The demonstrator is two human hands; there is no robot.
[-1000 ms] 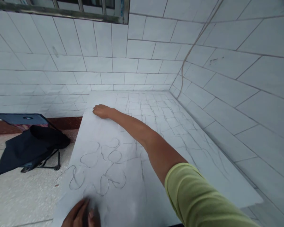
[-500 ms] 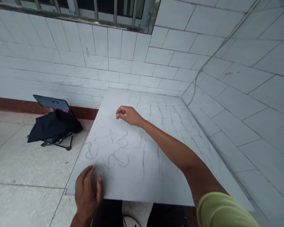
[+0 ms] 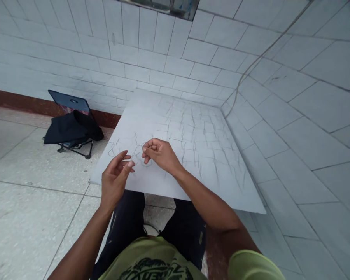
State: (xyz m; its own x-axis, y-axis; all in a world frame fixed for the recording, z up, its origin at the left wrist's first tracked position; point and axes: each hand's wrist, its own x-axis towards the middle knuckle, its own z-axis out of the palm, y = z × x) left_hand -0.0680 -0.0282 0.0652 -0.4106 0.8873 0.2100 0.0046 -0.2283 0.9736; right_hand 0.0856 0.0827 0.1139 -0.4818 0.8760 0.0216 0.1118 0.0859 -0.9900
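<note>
A large white sheet (image 3: 192, 175) lies flat in front of my knees, against the tiled wall on the right. Several thin dark strands (image 3: 189, 128) lie across it in rows, and a curly strand (image 3: 118, 149) sits near its front left corner. My right hand (image 3: 160, 154) hovers over the sheet's near edge with its fingers curled in a pinch on a thin strand. My left hand (image 3: 116, 175) is raised close beside it, thumb and fingertips pinched towards the same strand. Between the two hands the strand is barely visible.
A small folding stool with black cloth (image 3: 72, 130) over it stands on the speckled floor at the left, by the wall. A thin cable (image 3: 251, 66) runs down the tiled right wall to the sheet's far corner. My dark trouser legs (image 3: 128, 221) are under the sheet's near edge.
My right hand has drawn back from the sheet's far left part to its near edge. My left hand has lifted off the near corner and come up beside the right hand. The view has tilted down.
</note>
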